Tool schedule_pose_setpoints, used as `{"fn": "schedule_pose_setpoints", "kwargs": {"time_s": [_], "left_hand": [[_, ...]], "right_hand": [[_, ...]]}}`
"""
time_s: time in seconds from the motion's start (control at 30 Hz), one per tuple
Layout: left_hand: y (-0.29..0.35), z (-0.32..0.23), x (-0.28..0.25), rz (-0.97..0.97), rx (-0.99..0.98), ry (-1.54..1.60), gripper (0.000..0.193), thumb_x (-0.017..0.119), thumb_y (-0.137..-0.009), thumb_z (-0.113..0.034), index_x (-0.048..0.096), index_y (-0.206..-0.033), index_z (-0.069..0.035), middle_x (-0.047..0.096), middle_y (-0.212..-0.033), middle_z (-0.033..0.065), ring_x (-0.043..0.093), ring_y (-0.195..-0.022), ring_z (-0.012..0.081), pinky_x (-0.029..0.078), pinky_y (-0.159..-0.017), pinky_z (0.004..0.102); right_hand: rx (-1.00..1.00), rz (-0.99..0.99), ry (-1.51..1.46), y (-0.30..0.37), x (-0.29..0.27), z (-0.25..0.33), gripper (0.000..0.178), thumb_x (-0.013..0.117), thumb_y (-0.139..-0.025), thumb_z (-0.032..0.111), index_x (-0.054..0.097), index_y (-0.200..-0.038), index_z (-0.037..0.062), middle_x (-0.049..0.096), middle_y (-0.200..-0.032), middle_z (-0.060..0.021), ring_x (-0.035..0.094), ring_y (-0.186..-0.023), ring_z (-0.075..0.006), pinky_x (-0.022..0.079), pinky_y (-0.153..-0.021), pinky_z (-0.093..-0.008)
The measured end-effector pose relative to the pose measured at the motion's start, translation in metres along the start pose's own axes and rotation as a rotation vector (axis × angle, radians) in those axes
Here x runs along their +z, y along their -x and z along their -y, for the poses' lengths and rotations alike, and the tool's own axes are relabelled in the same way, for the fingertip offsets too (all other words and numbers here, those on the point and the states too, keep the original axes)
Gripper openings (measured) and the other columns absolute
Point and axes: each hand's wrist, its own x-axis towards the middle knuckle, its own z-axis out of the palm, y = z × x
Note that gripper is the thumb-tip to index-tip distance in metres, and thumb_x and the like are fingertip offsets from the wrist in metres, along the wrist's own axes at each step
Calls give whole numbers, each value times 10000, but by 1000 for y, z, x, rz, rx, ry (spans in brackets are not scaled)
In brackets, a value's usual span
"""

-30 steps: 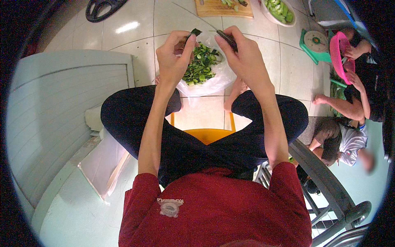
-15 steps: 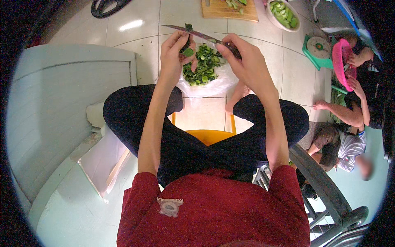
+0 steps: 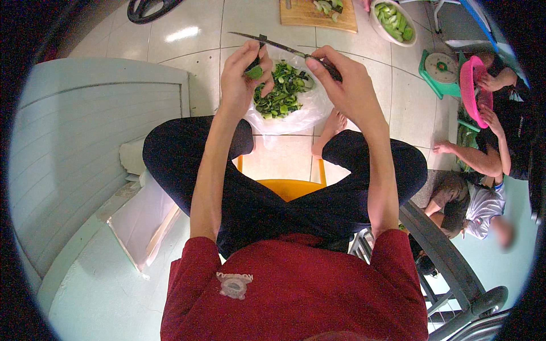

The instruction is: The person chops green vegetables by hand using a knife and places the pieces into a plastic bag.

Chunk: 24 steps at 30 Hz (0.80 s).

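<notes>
Lowered knife (image 3: 289, 49) in closed right grip (image 3: 347, 85)

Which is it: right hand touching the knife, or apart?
Touching. The head view shows the right hand gripping the knife by its dark handle, thumb pressed along it.

no text is readable; the pale print (image 3: 234, 285) on the red shirt (image 3: 318, 290) is blurred.

Knife (image 3: 289, 49) now across green piece (image 3: 254, 73)
</notes>
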Motion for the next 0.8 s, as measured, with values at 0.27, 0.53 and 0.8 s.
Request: {"fn": "schedule_pose_setpoints", "kwargs": {"time_s": [0.27, 0.53, 0.8], "left_hand": [[-1, -1, -4, 21, 19, -49, 180, 524, -1008, -240, 505, -899, -97, 359, -670, -48, 356, -574, 82, 298, -469, 262], [-4, 9, 4, -303, 356, -816, 174, 633, -986, -207, 645, -936, -41, 543, -689, -20, 483, -603, 76, 386, -512, 242], [0, 11, 14, -340, 673, -1223, 113, 730, -905, -134, 701, -942, -33, 715, -790, 102, 641, -601, 144, 494, -561, 277]], "right_hand": [[-73, -2, -115, -1, 5, -9, 311, 605, -972, 380, 641, -1015, 74, 676, -773, -165, 665, -704, -350, 510, -650, -436], [-53, 2, -150, -1, 10, -6, 299, 586, -989, 342, 621, -1031, 48, 688, -811, -188, 672, -740, -381, 513, -670, -432], [-78, -42, -151, 0, 23, 2, 281, 567, -999, 285, 580, -1036, 7, 678, -876, -240, 655, -827, -441, 506, -721, -501]]}}
